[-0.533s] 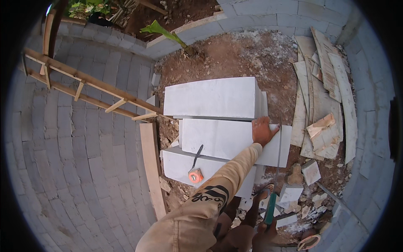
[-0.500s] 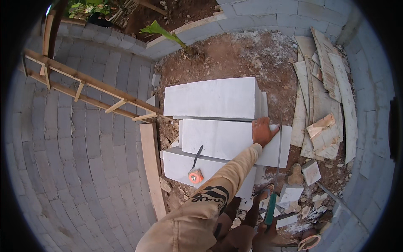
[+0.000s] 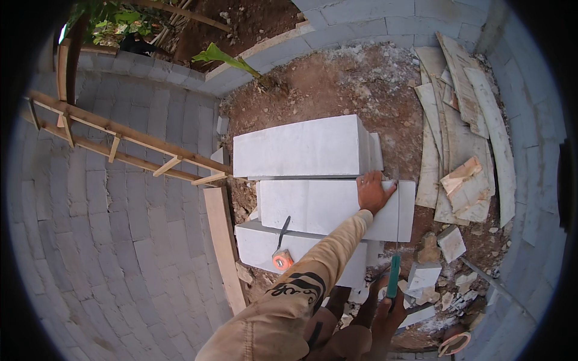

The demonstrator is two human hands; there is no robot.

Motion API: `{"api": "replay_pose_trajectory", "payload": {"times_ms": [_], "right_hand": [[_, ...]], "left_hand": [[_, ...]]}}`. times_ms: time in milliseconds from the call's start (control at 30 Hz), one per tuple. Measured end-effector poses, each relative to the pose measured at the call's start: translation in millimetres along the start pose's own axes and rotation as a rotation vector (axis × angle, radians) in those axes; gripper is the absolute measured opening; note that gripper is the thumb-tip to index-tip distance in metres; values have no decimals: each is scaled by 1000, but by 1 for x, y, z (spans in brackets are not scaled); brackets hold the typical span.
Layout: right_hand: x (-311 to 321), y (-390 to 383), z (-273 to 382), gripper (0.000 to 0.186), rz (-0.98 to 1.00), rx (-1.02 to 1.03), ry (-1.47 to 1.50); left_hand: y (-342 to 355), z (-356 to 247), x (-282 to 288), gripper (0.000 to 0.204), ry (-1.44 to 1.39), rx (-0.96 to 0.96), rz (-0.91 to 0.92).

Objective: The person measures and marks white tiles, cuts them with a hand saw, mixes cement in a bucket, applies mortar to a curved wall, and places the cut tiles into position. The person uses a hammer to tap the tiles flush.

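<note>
My left hand (image 3: 374,191) grips the far edge of the middle white block (image 3: 310,206) near its right part, thumb beside the thin saw blade. My right hand (image 3: 390,313) is closed on the green handle (image 3: 394,277) of the saw, whose blade (image 3: 397,222) lies across that block's right end from near edge to far edge. Another long white block (image 3: 295,147) sits behind it, and a lower one (image 3: 253,243) in front, partly under my sleeved left arm. An orange tape measure (image 3: 282,260) with a dark strap rests on the lower block, left of my arm.
A wooden ladder (image 3: 138,144) crosses at left above a grey block wall (image 3: 120,253). A plank (image 3: 224,240) stands beside the blocks. Weathered boards (image 3: 475,126) lie at right. A plant (image 3: 235,60) grows at the back. Broken block pieces (image 3: 450,243) and a metal bar (image 3: 487,280) lie at lower right.
My right hand and the saw handle have moved forward, toward the blocks. My left hand stays on the block. The whole view has shifted slightly.
</note>
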State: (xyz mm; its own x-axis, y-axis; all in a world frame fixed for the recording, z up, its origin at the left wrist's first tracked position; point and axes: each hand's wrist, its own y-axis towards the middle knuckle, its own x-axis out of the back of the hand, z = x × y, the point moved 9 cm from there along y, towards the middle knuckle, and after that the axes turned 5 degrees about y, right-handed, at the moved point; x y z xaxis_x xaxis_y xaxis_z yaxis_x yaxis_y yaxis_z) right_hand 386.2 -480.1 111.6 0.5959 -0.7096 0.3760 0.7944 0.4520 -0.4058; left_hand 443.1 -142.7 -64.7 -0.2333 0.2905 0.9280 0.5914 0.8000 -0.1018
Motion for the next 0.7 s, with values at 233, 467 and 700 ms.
{"api": "replay_pose_trajectory", "payload": {"times_ms": [233, 467, 700], "right_hand": [[47, -80, -9, 63, -4, -152, -229], [-27, 59, 41, 53, 32, -5, -24], [41, -75, 36, 65, 82, -302, 6]], "left_hand": [[3, 3, -10, 59, 15, 44, 163], [2, -1, 3, 51, 60, -10, -4], [2, 1, -2, 55, 90, -11, -14]]}}
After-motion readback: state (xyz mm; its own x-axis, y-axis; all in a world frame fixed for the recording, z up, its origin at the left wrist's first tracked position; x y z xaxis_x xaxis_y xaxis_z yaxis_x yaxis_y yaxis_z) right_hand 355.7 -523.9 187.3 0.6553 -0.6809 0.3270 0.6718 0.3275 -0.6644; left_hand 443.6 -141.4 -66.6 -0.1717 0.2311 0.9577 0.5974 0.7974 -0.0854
